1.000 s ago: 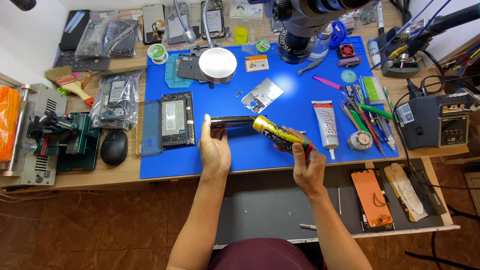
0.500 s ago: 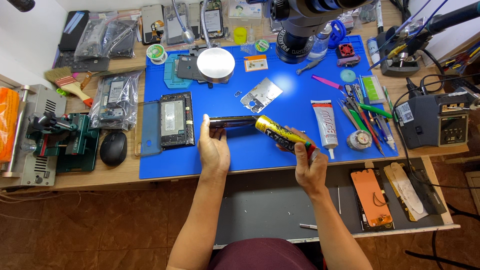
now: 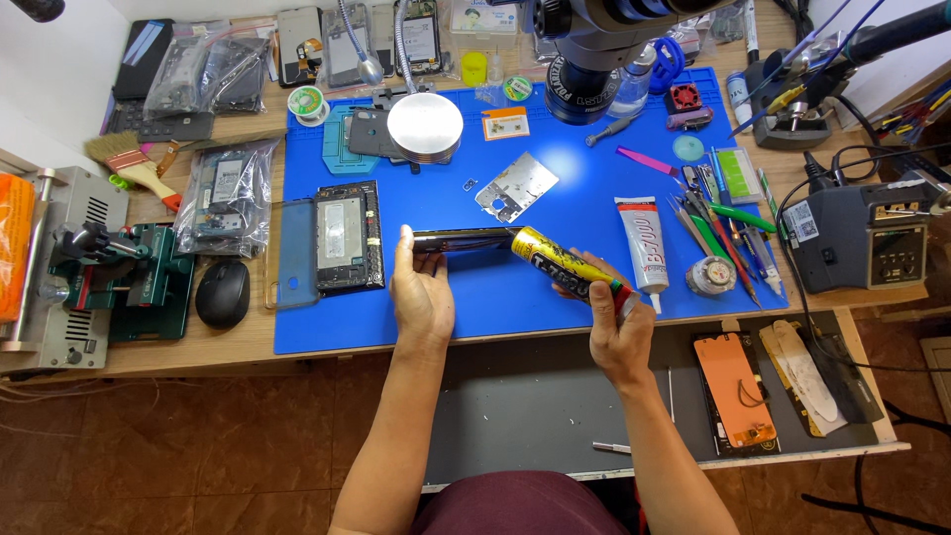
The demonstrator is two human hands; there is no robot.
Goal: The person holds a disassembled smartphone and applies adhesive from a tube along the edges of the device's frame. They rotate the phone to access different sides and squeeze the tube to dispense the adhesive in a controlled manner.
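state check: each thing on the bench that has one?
left hand: holding dark phone frame on edge
right hand: gripping yellow glue tube, tilted, tip at frame
white glue tube: lying flat, untouched
opened phone: back off, flat on blue mat

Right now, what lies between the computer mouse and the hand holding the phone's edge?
In the head view, between the mouse and the left hand lie a clear case and an opened phone.

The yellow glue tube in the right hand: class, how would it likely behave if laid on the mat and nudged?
The yellow glue tube looks round-bodied, so it would probably roll sideways on the flat blue mat. The right hand grips it near the cap end one-handed, so it seems light. Its thin wall likely dents if squeezed.
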